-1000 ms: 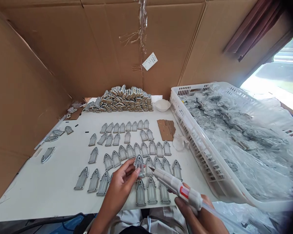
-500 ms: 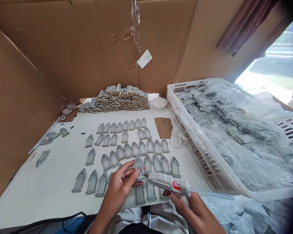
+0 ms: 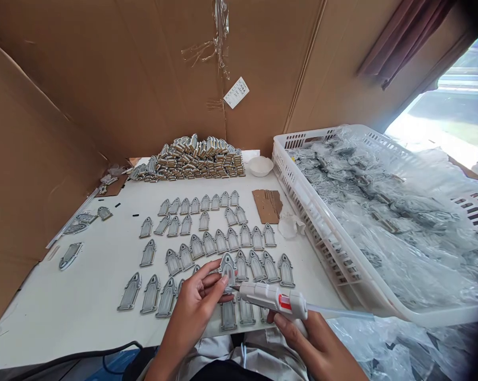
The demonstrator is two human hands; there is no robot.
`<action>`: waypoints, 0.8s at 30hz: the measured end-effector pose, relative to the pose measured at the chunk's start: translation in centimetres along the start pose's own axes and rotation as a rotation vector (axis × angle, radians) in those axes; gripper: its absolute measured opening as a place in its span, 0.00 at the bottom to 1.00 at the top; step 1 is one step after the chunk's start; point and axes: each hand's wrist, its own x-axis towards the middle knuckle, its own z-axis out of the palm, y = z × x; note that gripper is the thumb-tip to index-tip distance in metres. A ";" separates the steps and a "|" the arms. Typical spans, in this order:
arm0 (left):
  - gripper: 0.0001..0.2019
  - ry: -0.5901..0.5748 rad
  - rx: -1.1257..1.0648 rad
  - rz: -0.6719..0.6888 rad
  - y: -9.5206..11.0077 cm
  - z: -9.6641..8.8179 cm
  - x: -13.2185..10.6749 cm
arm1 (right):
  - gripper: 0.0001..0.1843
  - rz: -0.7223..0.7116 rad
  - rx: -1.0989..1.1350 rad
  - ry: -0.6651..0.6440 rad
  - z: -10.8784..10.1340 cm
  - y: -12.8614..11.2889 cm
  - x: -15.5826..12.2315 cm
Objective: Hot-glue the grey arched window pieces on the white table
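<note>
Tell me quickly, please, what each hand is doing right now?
Left hand: closed on a grey arch-shaped piece, pinched between its fingertips.
Right hand: closed around the white glue gun, whose nozzle points at that piece.

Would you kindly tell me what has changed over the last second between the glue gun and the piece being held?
The right hand has swung the glue gun from a raised, slanted pose down to nearly level, bringing its nozzle leftward to the arched grey piece. The left hand has kept holding that piece throughout. The rows of grey pieces, stack and white basket stayed put.
</note>
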 end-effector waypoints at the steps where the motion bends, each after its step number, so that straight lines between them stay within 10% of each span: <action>1: 0.43 0.007 0.008 0.005 0.1 0.0 -0.1 | 0.51 -0.040 -0.033 -0.038 0.1 0.2 0.3; 13: 0.34 0.117 0.323 0.081 -1.9 -0.6 -0.1 | 0.11 -0.539 -0.746 -0.147 -0.8 -2.4 0.0; 19: 0.36 0.108 0.252 0.083 -1.5 -0.2 0.4 | 0.39 -1.016 -1.118 0.327 0.3 -2.2 -0.3; 24: 0.44 0.200 0.068 0.132 0.9 -0.5 2.7 | 0.37 -1.020 -1.029 0.468 -4.9 -3.5 -0.8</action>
